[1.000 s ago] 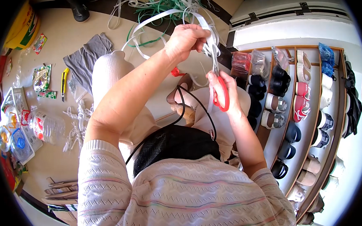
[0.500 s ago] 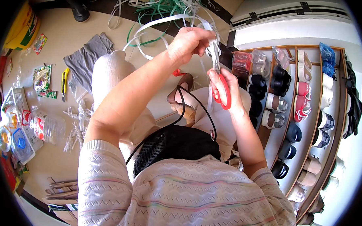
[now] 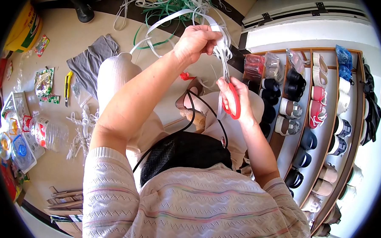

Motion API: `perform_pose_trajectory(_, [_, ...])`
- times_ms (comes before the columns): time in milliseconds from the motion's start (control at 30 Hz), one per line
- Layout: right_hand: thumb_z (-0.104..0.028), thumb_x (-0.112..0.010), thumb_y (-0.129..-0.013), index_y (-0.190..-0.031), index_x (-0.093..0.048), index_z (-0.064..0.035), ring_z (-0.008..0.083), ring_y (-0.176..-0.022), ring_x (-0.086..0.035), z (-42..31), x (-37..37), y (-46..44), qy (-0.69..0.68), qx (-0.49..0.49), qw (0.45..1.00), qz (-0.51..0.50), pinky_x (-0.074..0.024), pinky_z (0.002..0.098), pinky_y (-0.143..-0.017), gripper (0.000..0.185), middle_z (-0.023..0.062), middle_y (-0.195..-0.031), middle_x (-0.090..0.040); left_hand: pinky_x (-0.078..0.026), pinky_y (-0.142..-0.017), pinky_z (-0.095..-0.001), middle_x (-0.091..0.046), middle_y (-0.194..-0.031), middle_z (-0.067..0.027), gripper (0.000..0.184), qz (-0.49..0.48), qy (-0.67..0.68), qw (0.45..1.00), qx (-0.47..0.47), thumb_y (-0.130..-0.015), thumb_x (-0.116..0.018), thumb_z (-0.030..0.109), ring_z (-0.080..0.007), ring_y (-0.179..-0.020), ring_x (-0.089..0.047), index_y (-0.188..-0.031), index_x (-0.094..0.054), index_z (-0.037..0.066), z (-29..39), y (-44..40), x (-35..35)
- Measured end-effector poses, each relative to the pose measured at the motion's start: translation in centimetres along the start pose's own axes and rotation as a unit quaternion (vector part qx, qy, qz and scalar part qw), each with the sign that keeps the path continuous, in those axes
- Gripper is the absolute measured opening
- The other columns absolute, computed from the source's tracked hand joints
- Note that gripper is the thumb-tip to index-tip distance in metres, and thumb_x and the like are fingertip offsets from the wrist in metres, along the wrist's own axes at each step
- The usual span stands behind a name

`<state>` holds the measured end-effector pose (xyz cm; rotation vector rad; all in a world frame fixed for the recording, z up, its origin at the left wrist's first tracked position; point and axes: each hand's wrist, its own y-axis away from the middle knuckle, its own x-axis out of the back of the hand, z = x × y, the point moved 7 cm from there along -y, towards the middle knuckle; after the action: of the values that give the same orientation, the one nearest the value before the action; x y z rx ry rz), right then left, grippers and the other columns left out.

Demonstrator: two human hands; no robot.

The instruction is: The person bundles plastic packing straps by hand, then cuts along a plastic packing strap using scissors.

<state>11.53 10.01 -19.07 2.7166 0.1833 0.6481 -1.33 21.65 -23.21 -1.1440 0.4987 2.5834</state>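
Red-handled scissors [image 3: 233, 101] are in my right hand [image 3: 239, 97], with the blades pointing up toward my other hand. My left hand [image 3: 198, 43] pinches a white plastic strap [image 3: 175, 18], which loops up and over to the left. Just below the left fingers, the blades meet the white strap bundle [image 3: 222, 48]; whether they cut into it I cannot tell. Beyond my hands lies a tangle of green and white straps [image 3: 175, 5] on the floor. A red scrap [image 3: 186, 76] lies below my left wrist.
A shoe rack [image 3: 313, 113] with several pairs stands at right. On the left floor are a grey cloth [image 3: 92, 59], a yellow utility knife [image 3: 68, 88], a plastic bottle [image 3: 51, 132], white strap scraps [image 3: 83, 128] and a yellow bucket [image 3: 23, 28]. Flattened cardboard [image 3: 64, 201] lies lower left.
The scissors have tilted and shifted slightly down, apart from my left fingers. My left hand has moved a little left, and the strap loop has risen slightly.
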Motion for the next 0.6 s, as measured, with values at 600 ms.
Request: perform_pose_trajectory(600, [-0.034,-0.061,-0.085,-0.08,-0.053,-0.004,0.0018,-0.041,-0.036,0.4,0.0,-0.2,-0.039,-0.009,0.999,0.007,-0.0281,0.018,-0.036,0.031,-0.0057,-0.053,-0.042,-0.038,-0.038,-0.0256,-0.054,-0.057,-0.0056,0.015,-0.007,0.005,1.0,0.02,-0.077,-0.066,0.009,-0.0125,-0.038,-0.046,-0.068,-0.056,0.002,0.0,0.2,-0.6])
